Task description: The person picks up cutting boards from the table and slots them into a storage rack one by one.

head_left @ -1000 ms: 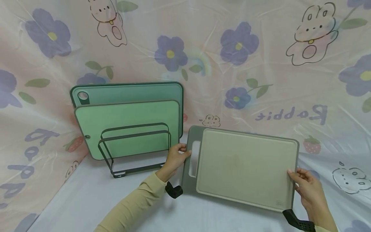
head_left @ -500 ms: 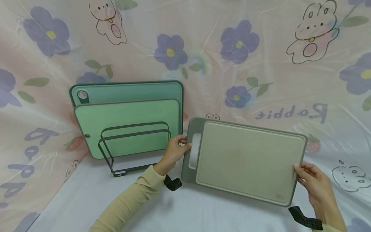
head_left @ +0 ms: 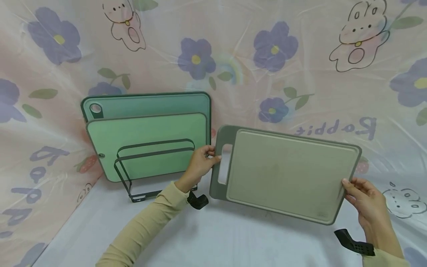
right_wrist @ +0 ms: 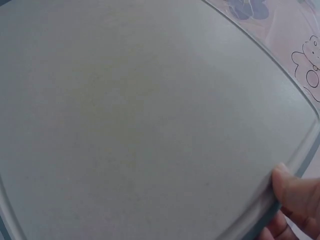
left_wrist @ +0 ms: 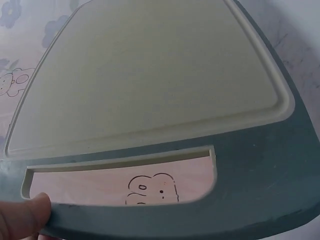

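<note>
A grey-green cutting board [head_left: 287, 174] with a beige face is held tilted between both hands in the head view. At its left end, beside the handle slot, my left hand [head_left: 199, 166] pinches the rim. In the left wrist view, the left thumb [left_wrist: 25, 216] lies at one end of the slot. My right hand [head_left: 368, 202] pinches the board's right edge, thumb on the front face. The right wrist view shows that thumb [right_wrist: 297, 192] over the rim, with fingers behind. Left of the board, a dark metal rack [head_left: 155, 152] holds two green boards.
In the rack, a light green board [head_left: 150, 129] stands before a darker teal board [head_left: 150, 102]. A white cloth [head_left: 253, 241] covers the table. Behind hangs a pink curtain [head_left: 233, 22] printed with flowers and rabbits. Black wrist mounts [head_left: 197, 200] sit on both wrists.
The cutting board has risen, its right end swinging up and to the right. Both hands have moved up with it, still gripping its ends. The rack and its boards have stayed put.
</note>
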Demonstrator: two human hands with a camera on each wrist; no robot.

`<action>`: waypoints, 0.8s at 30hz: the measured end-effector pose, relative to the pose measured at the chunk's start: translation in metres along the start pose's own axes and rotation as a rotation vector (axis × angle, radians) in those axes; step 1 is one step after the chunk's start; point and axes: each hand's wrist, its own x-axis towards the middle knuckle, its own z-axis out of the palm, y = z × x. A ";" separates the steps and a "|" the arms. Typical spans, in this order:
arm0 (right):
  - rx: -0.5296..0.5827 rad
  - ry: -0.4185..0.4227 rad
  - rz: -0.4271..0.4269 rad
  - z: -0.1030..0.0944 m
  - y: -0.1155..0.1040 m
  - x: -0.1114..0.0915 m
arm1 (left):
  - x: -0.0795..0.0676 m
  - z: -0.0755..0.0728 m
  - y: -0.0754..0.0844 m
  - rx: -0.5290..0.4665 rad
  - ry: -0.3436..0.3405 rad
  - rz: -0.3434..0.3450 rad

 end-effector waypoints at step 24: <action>0.011 0.028 -0.017 0.015 -0.028 0.008 | 0.015 -0.020 0.039 0.059 -0.037 0.012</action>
